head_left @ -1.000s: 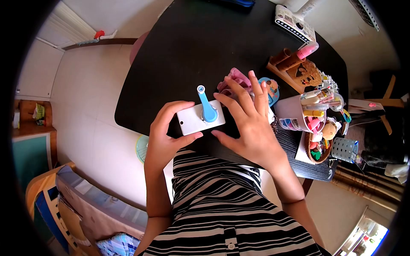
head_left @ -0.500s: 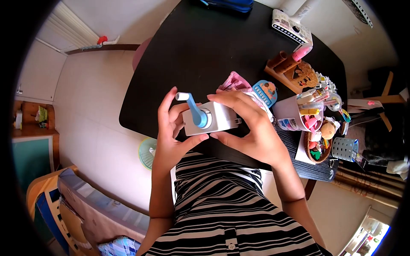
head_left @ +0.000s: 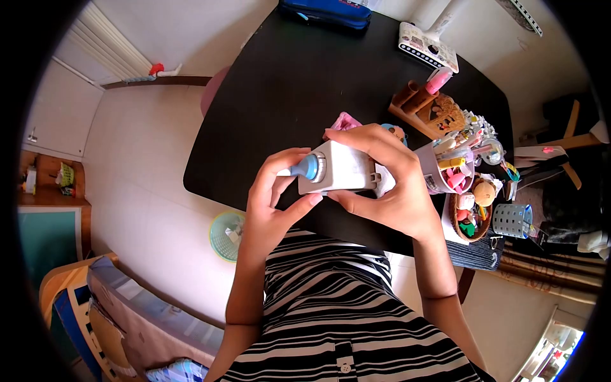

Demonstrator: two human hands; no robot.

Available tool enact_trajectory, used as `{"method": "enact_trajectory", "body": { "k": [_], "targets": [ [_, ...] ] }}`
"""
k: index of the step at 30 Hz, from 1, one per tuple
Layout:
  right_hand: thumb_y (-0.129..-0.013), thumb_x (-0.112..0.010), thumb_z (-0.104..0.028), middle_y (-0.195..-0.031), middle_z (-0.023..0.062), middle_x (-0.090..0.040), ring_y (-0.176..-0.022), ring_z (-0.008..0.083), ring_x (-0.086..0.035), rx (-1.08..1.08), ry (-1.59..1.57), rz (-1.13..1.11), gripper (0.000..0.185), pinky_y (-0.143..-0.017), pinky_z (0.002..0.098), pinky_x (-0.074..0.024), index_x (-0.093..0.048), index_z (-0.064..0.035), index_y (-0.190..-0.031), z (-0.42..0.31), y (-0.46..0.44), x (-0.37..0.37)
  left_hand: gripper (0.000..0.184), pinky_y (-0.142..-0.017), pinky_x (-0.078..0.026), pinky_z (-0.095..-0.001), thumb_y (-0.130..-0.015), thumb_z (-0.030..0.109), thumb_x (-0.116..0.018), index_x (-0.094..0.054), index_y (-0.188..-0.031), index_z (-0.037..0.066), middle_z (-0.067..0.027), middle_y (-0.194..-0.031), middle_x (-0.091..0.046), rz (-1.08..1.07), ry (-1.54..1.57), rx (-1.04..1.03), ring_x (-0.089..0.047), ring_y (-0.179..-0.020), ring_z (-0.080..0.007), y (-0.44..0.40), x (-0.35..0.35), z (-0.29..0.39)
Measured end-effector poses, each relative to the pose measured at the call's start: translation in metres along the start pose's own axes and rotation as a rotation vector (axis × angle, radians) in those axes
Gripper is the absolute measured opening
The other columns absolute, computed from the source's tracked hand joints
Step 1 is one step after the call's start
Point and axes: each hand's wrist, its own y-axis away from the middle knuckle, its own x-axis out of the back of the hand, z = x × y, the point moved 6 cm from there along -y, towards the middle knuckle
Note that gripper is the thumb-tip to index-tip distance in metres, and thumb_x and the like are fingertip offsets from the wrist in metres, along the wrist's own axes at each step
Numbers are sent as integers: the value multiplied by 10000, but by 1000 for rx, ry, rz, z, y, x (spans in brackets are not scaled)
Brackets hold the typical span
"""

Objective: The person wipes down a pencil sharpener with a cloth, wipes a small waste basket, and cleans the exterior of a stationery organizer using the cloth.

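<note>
A white box-shaped device [head_left: 347,167] with a blue crank is held above the front edge of the black table. Its blue crank [head_left: 307,167] points left, toward my left hand. My left hand [head_left: 280,194] is closed around the device's left end, thumb at the lower edge and fingers by the crank. My right hand [head_left: 388,178] grips the right part, fingers over the top edge and thumb below. Behind my right hand lies a pink cloth item [head_left: 344,121], partly hidden.
On the black table [head_left: 280,95] stand a wooden pen holder [head_left: 423,111], a white cup of pens [head_left: 433,169], a wicker basket [head_left: 470,223] and a white lamp base [head_left: 428,48]. A blue case [head_left: 328,14] lies at the far edge. A green bin [head_left: 228,237] stands on the floor.
The device has turned in both hands, so its crank now points left and its right side shows. My right hand has closed on it. The head view has shifted slightly.
</note>
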Motion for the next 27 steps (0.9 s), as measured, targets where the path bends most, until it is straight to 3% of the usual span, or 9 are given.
{"method": "enact_trajectory", "body": {
  "k": [5, 13, 18, 23, 27],
  "targets": [
    [-669, -801, 22, -1124, 151, -668, -1029, 312, -665, -8, 3, 2, 645, -916, 371, -531, -662, -24, -1297, -12, 3, 3, 570, -1161, -429, -387, -854, -71, -756, -506, -1364, -22, -158, -1378, -566, 32, 50, 77, -568, -1291, -227, 9, -11, 0],
    [-659, -812, 7, -1145, 142, -692, -1066, 328, -669, 28, -42, 9, 671, -929, 400, -538, -655, -37, -1309, -20, 18, 1, 612, -994, -483, -322, -729, -7, -844, -611, -1295, -35, -126, -1271, -630, -35, -245, 83, -620, -1155, -195, 14, -4, 9],
    [-665, -827, 1, -1146, 134, -697, -1066, 345, -669, 65, 7, 12, 649, -944, 417, -537, -664, -41, -1291, -40, 16, 17, 612, -1053, -500, -351, -748, 27, -877, -617, -1296, -50, -123, -1276, -623, -54, -24, 69, -620, -1213, -209, 7, -13, 16],
    [-672, -837, -25, -1131, 129, -713, -1029, 322, -692, 116, 173, 56, 610, -861, 412, -571, -679, -63, -1260, -62, 10, 44, 608, -1038, -514, -353, -759, 40, -882, -614, -1296, -53, -121, -1253, -630, -155, -48, 43, -641, -1178, -197, -20, -28, 36],
    [-680, -838, -44, -1173, 123, -718, -1006, 295, -722, 48, 180, 60, 604, -863, 370, -573, -680, -62, -1262, -69, -4, 69, 577, -1018, -511, -342, -798, 67, -869, -613, -1305, -36, -108, -1219, -652, -208, -122, -62, -657, -1116, -177, -51, -42, 59]
  ]
}}
